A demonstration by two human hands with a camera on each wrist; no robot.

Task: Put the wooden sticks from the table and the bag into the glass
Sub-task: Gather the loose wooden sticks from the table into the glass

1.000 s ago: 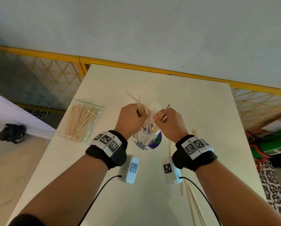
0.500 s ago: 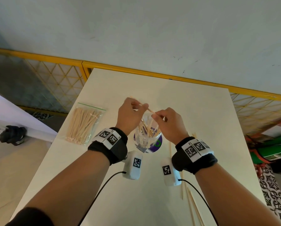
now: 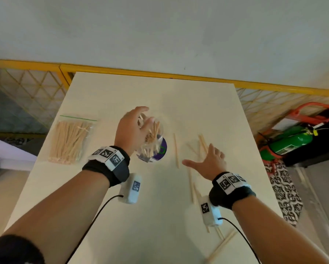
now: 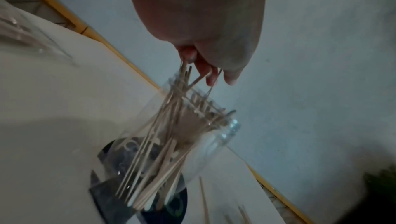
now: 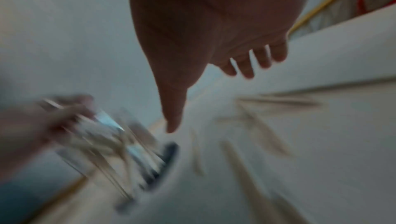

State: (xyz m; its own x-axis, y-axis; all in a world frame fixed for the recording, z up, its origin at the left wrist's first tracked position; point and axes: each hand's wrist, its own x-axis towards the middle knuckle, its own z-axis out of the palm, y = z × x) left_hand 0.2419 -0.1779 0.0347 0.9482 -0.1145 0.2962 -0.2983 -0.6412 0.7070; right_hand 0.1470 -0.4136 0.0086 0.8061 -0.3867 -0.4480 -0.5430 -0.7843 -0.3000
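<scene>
A clear glass [image 3: 150,150] packed with wooden sticks stands mid-table on a purple disc [image 3: 162,149]. My left hand [image 3: 146,117] hovers over its mouth; in the left wrist view its loosely bent fingers [image 4: 211,78] touch the stick tops above the glass [image 4: 214,143]. My right hand [image 3: 201,157] is spread flat, low over loose sticks [image 3: 202,143] right of the glass, holding nothing. Its view is blurred, showing the hand [image 5: 210,100] splayed above sticks [image 5: 257,126]. A zip bag of sticks [image 3: 70,140] lies at the left.
One stick [image 3: 176,149] lies just right of the glass, more sticks [image 3: 193,191] near my right wrist and at the front edge [image 3: 222,244]. The white table [image 3: 159,216] meets a yellow railing [image 3: 159,75] behind. A green cylinder [image 3: 291,141] stands on the floor right.
Both hands were together over the glass holding sticks. The right hand has swung right and down, opening over the loose sticks. The left hand stays above the glass with looser fingers.
</scene>
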